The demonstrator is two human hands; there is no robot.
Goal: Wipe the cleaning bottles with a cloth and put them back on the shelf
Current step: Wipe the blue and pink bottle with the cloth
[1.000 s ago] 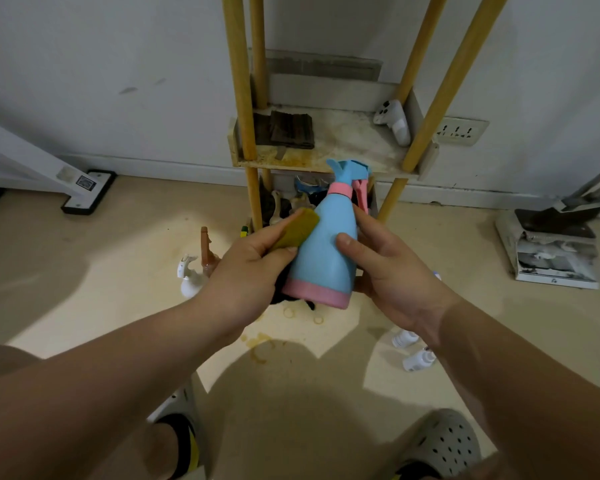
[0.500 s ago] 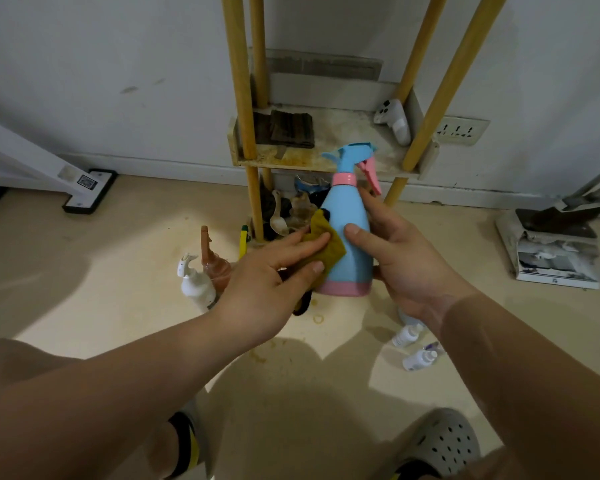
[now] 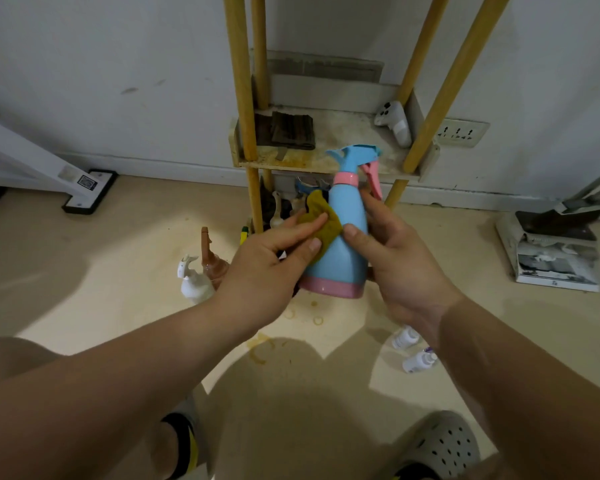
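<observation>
Our left hand pinches a crumpled mustard-yellow cloth between thumb and forefinger and presses it against the side of a light-blue plastic spray bottle with a pink base and collar. Our right hand curls round the bottle's other side, thumb laid on its front. We hold the bottle upright in the air, in front of the yellow-poled wooden shelf and above the floor. We judge it light, since one hand carries it; whether there is liquid inside we cannot tell. Its smooth plastic looks stiff and probably slippery where damp, so the surest hold is round the narrowing body below the collar, clear of the pink trigger. The soft cloth should fold to the curve. On the floor to the left stand a white spray bottle and a brown bottle. Two small white bottles lie to the right.
</observation>
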